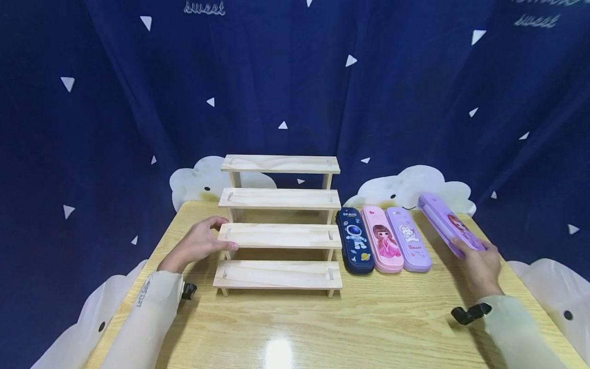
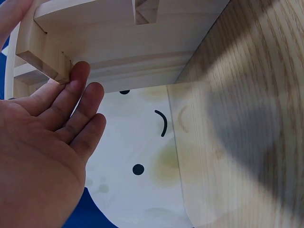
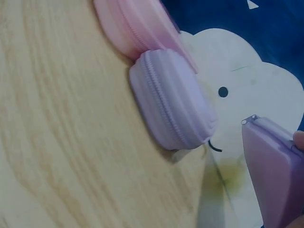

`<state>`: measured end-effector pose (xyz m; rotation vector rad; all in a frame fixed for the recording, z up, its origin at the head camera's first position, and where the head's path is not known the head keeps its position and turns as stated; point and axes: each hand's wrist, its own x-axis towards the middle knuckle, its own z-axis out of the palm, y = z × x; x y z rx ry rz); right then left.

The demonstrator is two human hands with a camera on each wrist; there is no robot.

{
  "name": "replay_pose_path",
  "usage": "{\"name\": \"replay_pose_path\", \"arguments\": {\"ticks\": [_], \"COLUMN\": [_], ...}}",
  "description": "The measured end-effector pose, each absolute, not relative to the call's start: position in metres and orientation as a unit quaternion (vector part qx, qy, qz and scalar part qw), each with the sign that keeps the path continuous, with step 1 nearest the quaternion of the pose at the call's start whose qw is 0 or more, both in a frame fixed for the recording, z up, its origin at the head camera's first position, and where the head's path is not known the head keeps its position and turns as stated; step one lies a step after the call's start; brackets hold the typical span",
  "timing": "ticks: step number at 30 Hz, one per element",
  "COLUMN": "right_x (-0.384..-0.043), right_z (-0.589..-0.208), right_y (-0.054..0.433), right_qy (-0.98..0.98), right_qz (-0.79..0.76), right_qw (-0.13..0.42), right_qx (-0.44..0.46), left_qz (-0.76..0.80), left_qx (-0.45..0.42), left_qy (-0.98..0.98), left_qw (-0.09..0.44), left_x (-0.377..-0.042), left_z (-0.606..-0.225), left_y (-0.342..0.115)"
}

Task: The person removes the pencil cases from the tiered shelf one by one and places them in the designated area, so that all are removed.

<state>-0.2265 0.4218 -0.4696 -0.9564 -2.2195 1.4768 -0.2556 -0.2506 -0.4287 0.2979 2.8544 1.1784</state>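
Observation:
A four-tier wooden display rack (image 1: 278, 236) stands on the table. At its left side my left hand (image 1: 203, 240) grips the end of the second tier from the bottom, thumb on the front of the board. The left wrist view shows the fingers (image 2: 90, 107) against the rack's underside. On the far right, my right hand (image 1: 480, 264) holds a purple pencil case (image 1: 440, 218) with a girl figure by its near end, tilted above the tabletop. In the right wrist view, that case (image 3: 270, 166) is at the right edge, with most of the hand out of frame.
Right of the rack lie a navy astronaut pencil case (image 1: 355, 241), a pink one (image 1: 383, 238) with a girl, and a lilac one (image 1: 408, 240), side by side. Behind the light wooden table (image 1: 382, 323) hangs a dark blue curtain (image 1: 286, 77) with clouds and triangles.

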Motion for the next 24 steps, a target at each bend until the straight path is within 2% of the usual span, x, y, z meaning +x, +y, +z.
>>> {"name": "replay_pose_path", "arguments": {"ticks": [8, 24], "right_x": [-0.229, -0.230], "right_z": [-0.482, -0.495], "right_y": [0.420, 0.413], "right_qy": [-0.775, -0.808], "right_qz": [0.508, 0.476], "right_qw": [0.132, 0.111], "right_qx": [-0.353, -0.329], "left_qz": [0.382, 0.382], "left_qx": [0.095, 0.093], "left_qy": [0.919, 0.919], "left_qw": [0.020, 0.017], "left_x": [-0.255, -0.255], "left_z": [-0.430, -0.431], "left_y": [-0.252, -0.251]}}
